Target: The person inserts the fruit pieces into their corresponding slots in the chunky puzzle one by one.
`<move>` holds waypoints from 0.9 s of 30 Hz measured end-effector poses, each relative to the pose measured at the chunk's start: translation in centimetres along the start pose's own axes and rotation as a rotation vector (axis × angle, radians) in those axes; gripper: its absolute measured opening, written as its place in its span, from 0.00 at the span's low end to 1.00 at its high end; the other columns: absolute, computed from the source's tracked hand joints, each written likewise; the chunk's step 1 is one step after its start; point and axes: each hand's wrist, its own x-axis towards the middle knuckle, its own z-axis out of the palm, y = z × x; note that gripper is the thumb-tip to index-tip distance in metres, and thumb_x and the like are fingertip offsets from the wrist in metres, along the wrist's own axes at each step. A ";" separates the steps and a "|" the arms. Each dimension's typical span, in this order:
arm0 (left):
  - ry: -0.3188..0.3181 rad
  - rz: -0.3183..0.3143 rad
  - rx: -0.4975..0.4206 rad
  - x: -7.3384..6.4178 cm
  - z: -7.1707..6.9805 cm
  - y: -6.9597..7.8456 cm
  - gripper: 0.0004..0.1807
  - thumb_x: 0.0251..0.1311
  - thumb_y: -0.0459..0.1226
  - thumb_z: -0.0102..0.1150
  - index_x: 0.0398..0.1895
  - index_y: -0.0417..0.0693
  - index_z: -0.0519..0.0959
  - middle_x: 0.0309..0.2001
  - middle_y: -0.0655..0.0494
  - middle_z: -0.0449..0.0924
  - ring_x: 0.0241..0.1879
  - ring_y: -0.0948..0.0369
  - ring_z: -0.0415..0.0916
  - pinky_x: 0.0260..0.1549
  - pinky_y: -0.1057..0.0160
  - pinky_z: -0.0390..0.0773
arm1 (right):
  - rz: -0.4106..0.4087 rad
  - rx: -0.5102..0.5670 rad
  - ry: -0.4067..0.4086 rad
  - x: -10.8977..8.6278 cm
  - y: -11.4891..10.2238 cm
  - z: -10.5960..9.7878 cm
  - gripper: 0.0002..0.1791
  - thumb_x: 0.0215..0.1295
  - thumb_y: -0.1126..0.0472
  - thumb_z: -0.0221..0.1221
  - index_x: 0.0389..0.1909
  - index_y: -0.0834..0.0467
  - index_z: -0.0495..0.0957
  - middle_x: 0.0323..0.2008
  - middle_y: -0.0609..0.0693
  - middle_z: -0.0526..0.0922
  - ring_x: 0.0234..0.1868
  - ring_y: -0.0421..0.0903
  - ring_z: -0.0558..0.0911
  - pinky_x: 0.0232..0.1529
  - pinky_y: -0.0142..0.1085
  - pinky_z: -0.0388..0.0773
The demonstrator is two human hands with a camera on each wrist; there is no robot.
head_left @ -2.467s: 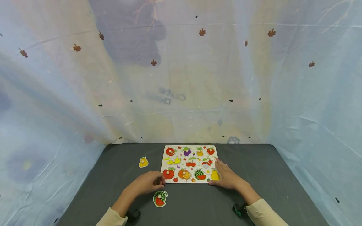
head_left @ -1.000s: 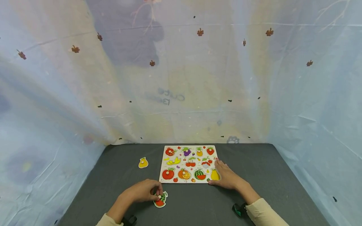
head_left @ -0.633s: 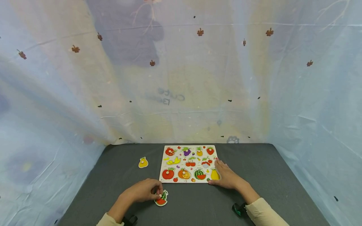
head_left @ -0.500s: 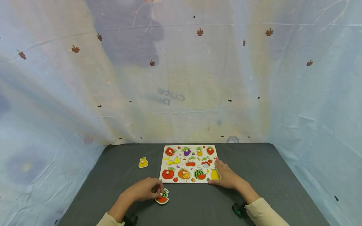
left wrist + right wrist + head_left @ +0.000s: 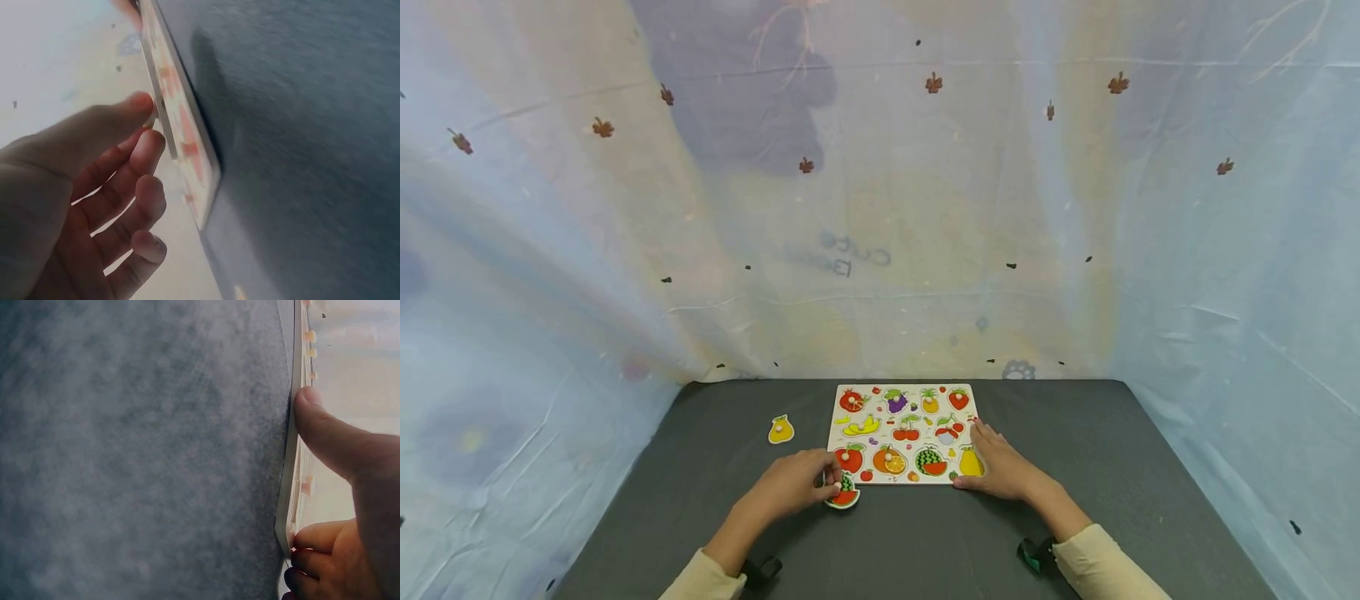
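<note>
My left hand (image 5: 796, 483) pinches a watermelon puzzle piece (image 5: 846, 499) by its knob, just off the front left corner of the white fruit puzzle board (image 5: 889, 480). Seen edge-on in the left wrist view, the thin piece (image 5: 167, 128) is apart from the table, with thumb and fingertips at its back. My right hand (image 5: 1006, 469) rests on the board's right front corner, thumb at the front edge and fingers along the right side. On the board, the watermelon picture (image 5: 931, 462) and the pear picture (image 5: 970, 462), partly covered by my right hand, show no knob.
A yellow pear piece (image 5: 781, 430) with a knob lies on the dark grey table (image 5: 730, 433), left of the board. Several knobbed fruit pieces, such as the orange (image 5: 889, 461), sit in the board. A pale patterned curtain (image 5: 880, 208) surrounds the table's back and sides.
My left hand reached down to the watermelon piece, took it by the knob and lifted it forward to the board's front left corner. The right hand has stayed in place.
</note>
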 end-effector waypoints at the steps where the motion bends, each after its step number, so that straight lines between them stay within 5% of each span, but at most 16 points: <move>1: 0.015 0.004 0.016 0.2 0.1 0.1 0.10 0.68 0.47 0.74 0.36 0.67 0.79 0.33 0.75 0.75 0.28 0.71 0.69 0.29 0.62 0.72 | 0.001 -0.001 0.000 0.0 0.0 0.0 0.65 0.64 0.36 0.73 0.82 0.75 0.50 0.83 0.71 0.50 0.84 0.68 0.51 0.80 0.63 0.50; 8: 0.073 0.038 0.062 1.9 0.3 1.4 0.09 0.68 0.47 0.74 0.38 0.66 0.80 0.34 0.75 0.77 0.29 0.73 0.70 0.30 0.64 0.72 | 0.003 0.005 0.007 -0.2 -0.2 -0.2 0.65 0.64 0.37 0.73 0.82 0.75 0.50 0.83 0.71 0.50 0.84 0.68 0.51 0.81 0.63 0.50; 27: 0.085 0.069 0.028 6.7 2.0 4.0 0.08 0.69 0.48 0.73 0.38 0.65 0.80 0.34 0.76 0.77 0.25 0.73 0.69 0.27 0.66 0.72 | 0.028 0.062 0.010 -0.9 0.2 -0.5 0.65 0.64 0.36 0.73 0.83 0.72 0.50 0.83 0.71 0.50 0.84 0.70 0.51 0.80 0.64 0.50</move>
